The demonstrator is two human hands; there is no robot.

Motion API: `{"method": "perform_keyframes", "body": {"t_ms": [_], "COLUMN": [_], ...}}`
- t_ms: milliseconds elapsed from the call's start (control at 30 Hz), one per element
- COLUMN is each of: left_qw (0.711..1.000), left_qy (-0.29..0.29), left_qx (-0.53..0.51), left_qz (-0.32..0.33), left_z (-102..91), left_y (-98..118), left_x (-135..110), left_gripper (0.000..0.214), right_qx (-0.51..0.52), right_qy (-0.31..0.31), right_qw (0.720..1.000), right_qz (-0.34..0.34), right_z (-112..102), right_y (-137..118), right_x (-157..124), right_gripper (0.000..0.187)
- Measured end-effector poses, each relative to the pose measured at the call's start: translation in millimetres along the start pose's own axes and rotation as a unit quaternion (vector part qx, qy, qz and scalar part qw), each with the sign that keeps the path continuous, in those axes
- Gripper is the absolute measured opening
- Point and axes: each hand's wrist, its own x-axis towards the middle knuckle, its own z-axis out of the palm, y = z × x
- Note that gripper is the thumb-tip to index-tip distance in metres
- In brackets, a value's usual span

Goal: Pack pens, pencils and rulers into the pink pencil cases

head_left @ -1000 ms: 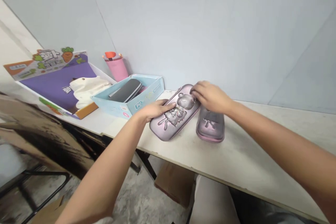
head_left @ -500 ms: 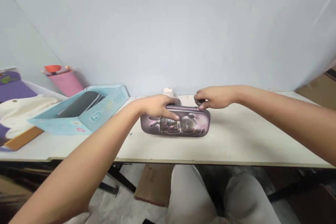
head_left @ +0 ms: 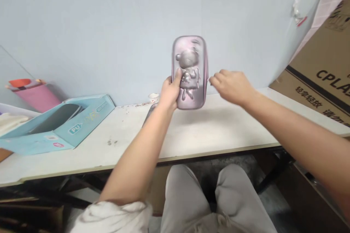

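Observation:
A shiny pinkish-purple pencil case [head_left: 191,80] with an embossed cartoon bear is held upright above the table. My left hand [head_left: 170,93] grips its left edge, with the thumb lying across the front. At its right side, my right hand [head_left: 228,83] is closed in a pinch next to the zipper edge. A small pale tip, apparently the zipper pull, shows at those fingers, though its detail is blurred. Partly hidden behind my left forearm, a dark flat object [head_left: 149,113] lies on the table.
On the white table [head_left: 131,142], a light-blue box [head_left: 90,123] holding a dark grey case [head_left: 56,118] stands left. Beyond it are a pink holder [head_left: 38,96] and white cloth [head_left: 12,122]. A small white roll [head_left: 153,97] sits near the wall; a large cardboard carton [head_left: 319,69] stands right.
The pencil case has been lifted off the table and turned from lying lengthwise to upright. My right hand has moved along to its right side. The view has shifted right.

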Motion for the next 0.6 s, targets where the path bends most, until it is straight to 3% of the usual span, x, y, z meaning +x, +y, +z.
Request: {"method": "perform_keyframes", "body": {"t_ms": [100, 200, 267, 367, 433, 533, 600], "left_qw": [0.978, 0.936, 0.914, 0.900, 0.903, 0.906, 0.925], "left_qy": [0.095, 0.114, 0.094, 0.062, 0.040, -0.029, -0.081], "left_qx": [-0.139, -0.260, -0.307, -0.306, -0.274, -0.194, -0.123], "left_qz": [-0.119, -0.207, -0.249, -0.302, -0.329, -0.374, -0.349], "left_z": [39.7, 70.2, 79.3, 76.8, 71.6, 73.0, 82.2], "left_y": [-10, -27, -44, -73, -91, -110, -116], "left_x": [1, -10, -18, -23, -21, -17, -16], "left_gripper": [0.066, 0.067, 0.060, 0.047, 0.044, 0.050, 0.054], "right_qx": [0.030, 0.067, 0.108, 0.211, 0.300, 0.489, 0.564], "right_qy": [-0.026, -0.054, -0.088, -0.161, -0.163, -0.097, -0.072], "right_qw": [0.999, 0.994, 0.985, 0.960, 0.923, 0.800, 0.736], "right_qz": [0.006, 0.070, 0.098, 0.093, 0.180, 0.334, 0.369], "right_z": [14, 34, 48, 67, 76, 81, 82], "right_y": [-41, -73, -79, -62, -41, -15, -6], "right_x": [-20, -42, -58, -81, -89, -87, -79], "right_gripper": [0.028, 0.036, 0.039, 0.031, 0.028, 0.037, 0.039]}}
